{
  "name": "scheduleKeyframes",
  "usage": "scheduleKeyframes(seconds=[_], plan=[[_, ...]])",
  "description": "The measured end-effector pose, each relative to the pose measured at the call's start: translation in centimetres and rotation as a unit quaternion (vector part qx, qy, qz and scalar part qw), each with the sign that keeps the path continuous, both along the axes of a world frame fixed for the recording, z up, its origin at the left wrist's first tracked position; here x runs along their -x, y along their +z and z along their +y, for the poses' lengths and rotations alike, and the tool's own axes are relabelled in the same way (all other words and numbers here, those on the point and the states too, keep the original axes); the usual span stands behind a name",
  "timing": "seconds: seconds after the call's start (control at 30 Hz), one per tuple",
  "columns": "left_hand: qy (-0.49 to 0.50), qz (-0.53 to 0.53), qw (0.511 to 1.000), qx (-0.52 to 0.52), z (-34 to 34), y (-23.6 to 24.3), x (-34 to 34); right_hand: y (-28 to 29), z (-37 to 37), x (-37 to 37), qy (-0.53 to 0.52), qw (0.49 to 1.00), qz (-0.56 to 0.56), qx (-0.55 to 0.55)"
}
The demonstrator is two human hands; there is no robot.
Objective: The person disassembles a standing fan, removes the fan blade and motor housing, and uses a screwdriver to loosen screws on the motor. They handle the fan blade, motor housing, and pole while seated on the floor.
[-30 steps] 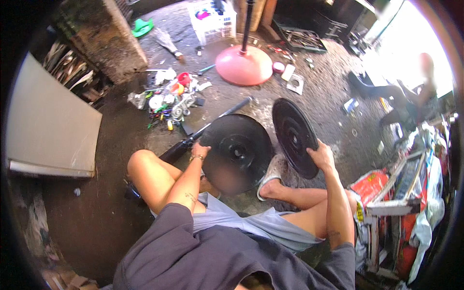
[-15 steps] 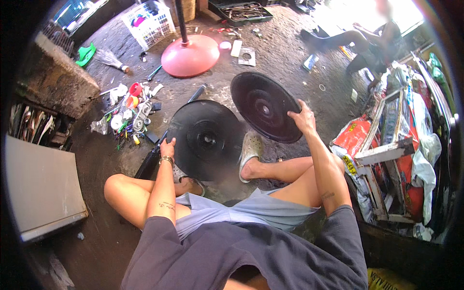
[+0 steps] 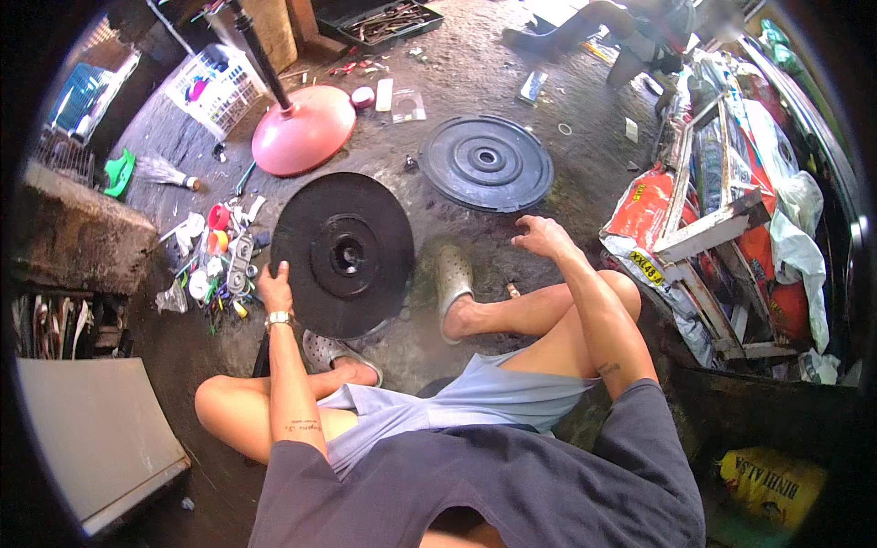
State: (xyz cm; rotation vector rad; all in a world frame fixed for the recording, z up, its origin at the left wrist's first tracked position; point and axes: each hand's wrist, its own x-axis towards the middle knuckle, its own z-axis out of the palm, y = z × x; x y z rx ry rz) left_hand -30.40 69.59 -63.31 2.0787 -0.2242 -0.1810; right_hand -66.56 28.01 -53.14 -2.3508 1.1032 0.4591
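The right hand (image 3: 546, 239) has let go of the blue-grey ridged disc (image 3: 486, 179), which now lies on the floor (image 3: 585, 183) just beyond that hand; its fingers are loosely curled, holding nothing. The left hand (image 3: 276, 290) grasps the rim of the black disc (image 3: 342, 228), just to its right, so only one disc remains held.

I'm in what looks like a rough workshop: long metal tools (image 3: 388, 23) fill a black rectangular tray (image 3: 402, 38) near the far edge of the dark, gritty floor (image 3: 585, 183); small multicoloured parts (image 3: 239, 256) lie heaped towards its left edge.
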Motion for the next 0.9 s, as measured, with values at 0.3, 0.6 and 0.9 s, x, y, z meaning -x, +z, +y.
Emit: scheduleKeyframes(seconds=[0.3,0.6,0.9], plan=[[0.107,0.144,0.95,0.256,-6.4,5.0,-1.1,0.8,0.1,0.4,-0.025,0.999,0.043,-0.003],[-0.104,0.385,0.909,0.121,-27.5,2.5,6.8,0.0,-0.9,1.5,-0.075,0.996,0.047,-0.015],[-0.1,0.46,0.878,0.081,-14.4,-5.6,15.6,4.5,-0.9,2.7,-0.06,0.997,-0.04,0.039]])
